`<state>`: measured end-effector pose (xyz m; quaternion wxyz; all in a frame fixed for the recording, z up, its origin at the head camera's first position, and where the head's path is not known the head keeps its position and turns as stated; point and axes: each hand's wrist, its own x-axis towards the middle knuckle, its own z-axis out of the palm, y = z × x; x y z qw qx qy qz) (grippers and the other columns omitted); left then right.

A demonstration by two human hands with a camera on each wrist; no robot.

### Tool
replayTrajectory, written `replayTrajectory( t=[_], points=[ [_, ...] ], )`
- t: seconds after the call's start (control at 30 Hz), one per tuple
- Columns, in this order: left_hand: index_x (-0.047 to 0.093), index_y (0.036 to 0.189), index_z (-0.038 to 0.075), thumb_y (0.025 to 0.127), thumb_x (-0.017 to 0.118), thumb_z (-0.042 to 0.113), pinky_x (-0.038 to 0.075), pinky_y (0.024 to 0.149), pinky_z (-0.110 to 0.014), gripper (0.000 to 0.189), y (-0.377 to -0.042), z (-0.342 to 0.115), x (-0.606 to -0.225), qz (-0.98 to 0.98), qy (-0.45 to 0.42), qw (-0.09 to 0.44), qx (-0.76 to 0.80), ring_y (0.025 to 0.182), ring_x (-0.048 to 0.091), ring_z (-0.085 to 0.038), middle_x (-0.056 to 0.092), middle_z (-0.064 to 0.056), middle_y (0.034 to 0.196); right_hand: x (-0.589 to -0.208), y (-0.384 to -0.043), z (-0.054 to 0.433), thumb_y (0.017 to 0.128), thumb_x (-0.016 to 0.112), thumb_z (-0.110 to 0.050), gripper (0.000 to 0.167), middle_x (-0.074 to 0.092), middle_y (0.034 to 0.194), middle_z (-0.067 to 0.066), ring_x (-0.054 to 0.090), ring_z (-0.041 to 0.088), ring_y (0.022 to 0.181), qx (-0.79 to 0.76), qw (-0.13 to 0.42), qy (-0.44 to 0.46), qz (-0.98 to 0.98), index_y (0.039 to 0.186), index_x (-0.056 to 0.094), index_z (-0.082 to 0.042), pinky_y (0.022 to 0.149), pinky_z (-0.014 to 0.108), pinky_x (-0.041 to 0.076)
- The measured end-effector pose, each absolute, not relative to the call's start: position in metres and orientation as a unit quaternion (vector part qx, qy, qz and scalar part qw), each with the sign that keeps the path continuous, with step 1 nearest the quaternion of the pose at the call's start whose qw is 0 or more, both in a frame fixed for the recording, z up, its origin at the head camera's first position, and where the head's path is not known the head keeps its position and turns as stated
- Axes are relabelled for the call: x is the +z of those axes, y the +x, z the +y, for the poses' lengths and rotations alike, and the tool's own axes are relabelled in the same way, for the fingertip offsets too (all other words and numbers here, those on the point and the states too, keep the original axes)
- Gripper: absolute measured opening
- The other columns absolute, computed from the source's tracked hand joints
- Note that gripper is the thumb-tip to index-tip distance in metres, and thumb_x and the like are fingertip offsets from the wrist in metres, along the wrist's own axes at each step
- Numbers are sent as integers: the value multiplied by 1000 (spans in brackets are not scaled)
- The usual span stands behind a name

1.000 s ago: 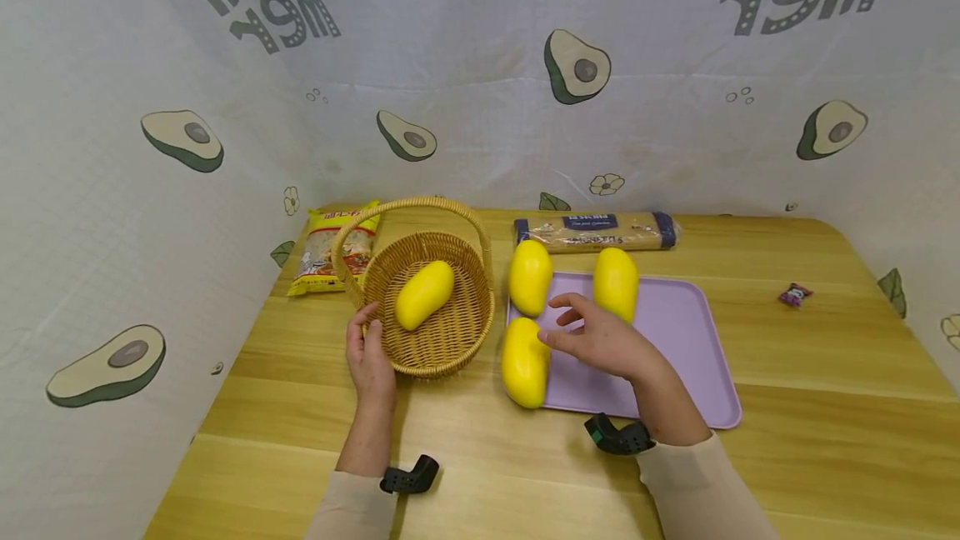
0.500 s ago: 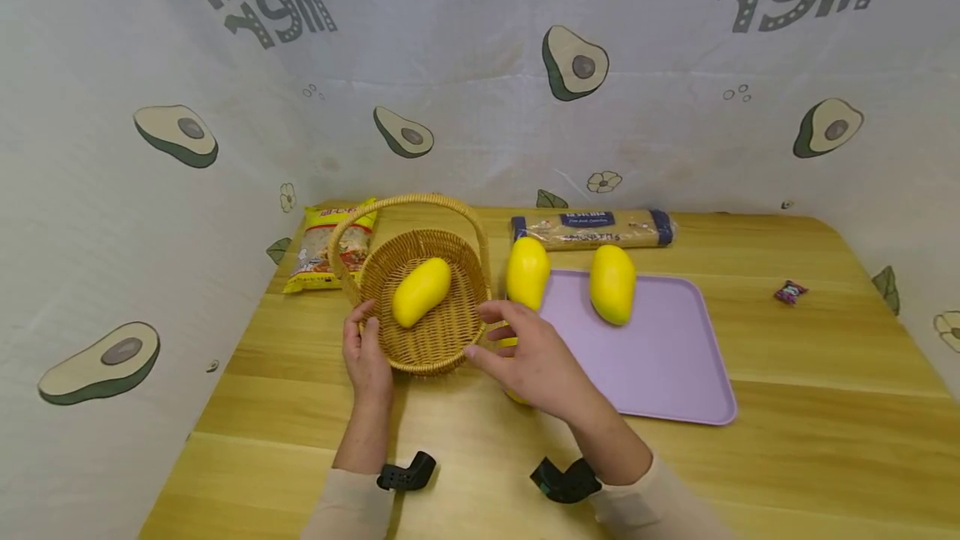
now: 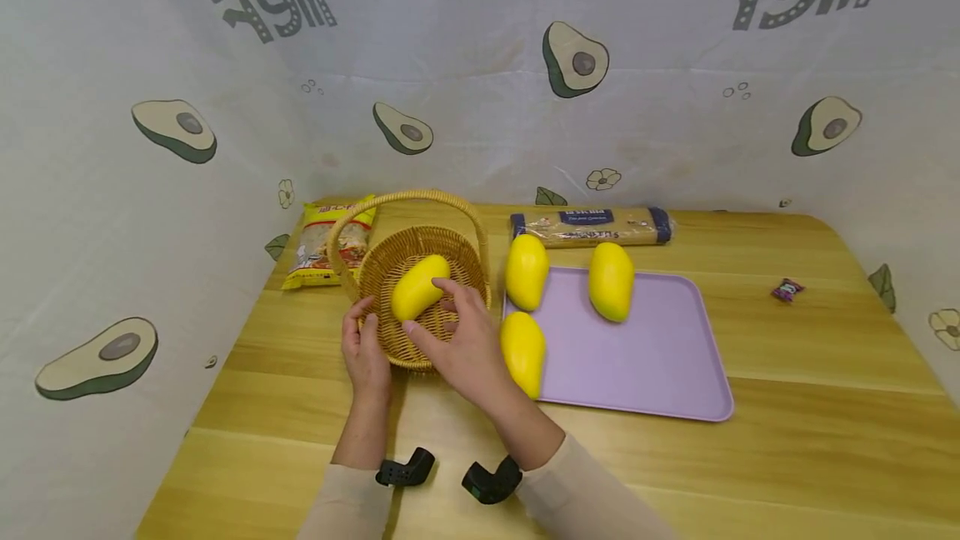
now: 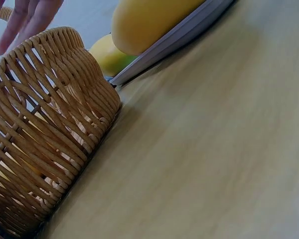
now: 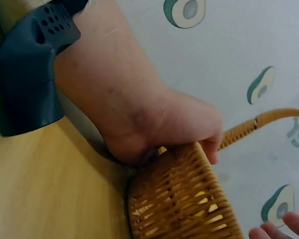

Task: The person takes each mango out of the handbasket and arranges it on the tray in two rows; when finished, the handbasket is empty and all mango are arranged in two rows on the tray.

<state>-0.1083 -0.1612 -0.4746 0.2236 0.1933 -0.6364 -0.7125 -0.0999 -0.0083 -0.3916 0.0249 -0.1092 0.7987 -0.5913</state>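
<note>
In the head view a yellow mango lies inside a round wicker basket with a tall handle. My left hand grips the basket's left front edge; the right wrist view shows its thumb over the rim. My right hand hovers over the basket's right side, fingers spread and loosely bent, near the mango but not closed round it. Right of the basket, two mangoes lie along the left edge of a lilac tray. Another mango lies at the tray's back edge.
A yellow food bag lies behind the basket on the left. Behind the tray is a long spaghetti pack. A small wrapped candy sits far right on the wooden table. An avocado-print curtain hangs behind.
My right hand has swept left from above the tray's mangoes to above the basket, uncovering the front mango. The left hand has stayed at the basket's rim.
</note>
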Motion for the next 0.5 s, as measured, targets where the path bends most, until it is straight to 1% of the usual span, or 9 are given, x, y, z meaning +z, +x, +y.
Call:
replayTrajectory(
  t=[0.1, 0.17, 0.3, 0.4, 0.5],
  points=[
    [57, 133, 2, 103, 44, 13, 23, 121, -43, 34, -109, -162, -474, -637, 194, 223, -712, 148, 33, -20, 49, -8, 152, -393, -109, -19, 87, 80, -38, 71, 46, 149, 14, 53, 33, 131, -579, 2, -91, 810, 148, 48, -18, 105, 53, 50],
    [57, 133, 2, 103, 44, 13, 25, 120, -42, 35, -109, -162, -474, -637, 196, 222, -712, 147, 34, -20, 49, -7, 152, -394, -116, -24, 87, 79, -41, 73, 43, 151, 13, 51, 34, 133, -571, -15, -81, 817, 148, 47, -19, 107, 54, 47],
    [56, 134, 2, 103, 44, 14, 26, 119, -40, 35, -109, -162, -473, -637, 202, 220, -710, 147, 35, -18, 50, -6, 151, -397, -131, -33, 86, 80, -43, 76, 38, 155, 10, 52, 36, 134, -566, -44, -59, 821, 150, 46, -20, 105, 55, 49],
    [57, 134, 2, 103, 44, 14, 27, 120, -40, 35, -109, -162, -473, -636, 205, 220, -710, 146, 36, -18, 50, -6, 150, -400, -141, -38, 84, 83, -43, 81, 34, 159, 9, 49, 36, 137, -566, -45, -38, 822, 152, 45, -22, 106, 55, 49],
    [56, 135, 3, 104, 44, 15, 26, 121, -41, 35, -109, -162, -473, -637, 205, 215, -711, 147, 35, -19, 49, -6, 151, -403, -149, -42, 82, 84, -44, 86, 29, 163, 10, 40, 35, 145, -564, -33, -25, 825, 154, 42, -23, 112, 57, 43]
  ],
)
